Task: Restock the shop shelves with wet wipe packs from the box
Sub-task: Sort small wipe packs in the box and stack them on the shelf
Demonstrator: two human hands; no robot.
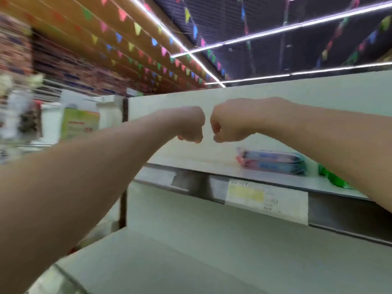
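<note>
I see both arms stretched forward at the shelving, and both hands are clenched into fists with nothing in them. The left hand (pixel 192 125) and the right hand (pixel 228 124) are level with each other, knuckles facing and just short of touching. They hang in front of the pale back panel (pixel 307 96), above the upper shelf (pixel 191 161).

The wet wipe packs (pixel 273 163) lie on that upper shelf, below and to the right of my right hand and well apart from both fists. They look like two flat soft packs stacked one on the other. The wrapping is pink at the left end with a blue band along the side facing me. The print is too blurred for me to read. Just to their right is a green item (pixel 335 179), partly hidden behind my right forearm; I cannot tell what it is.

A white and yellow price label (pixel 266 198) sits on the front edge of the upper shelf, beneath the packs. The lower shelf (pixel 191 251) runs across the bottom of the view.

To the left, blurred goods (pixel 80 124) stand on a neighbouring unit. Overhead, strings of coloured bunting (pixel 137 28) run under the ceiling between bright light strips (pixel 297 24).
</note>
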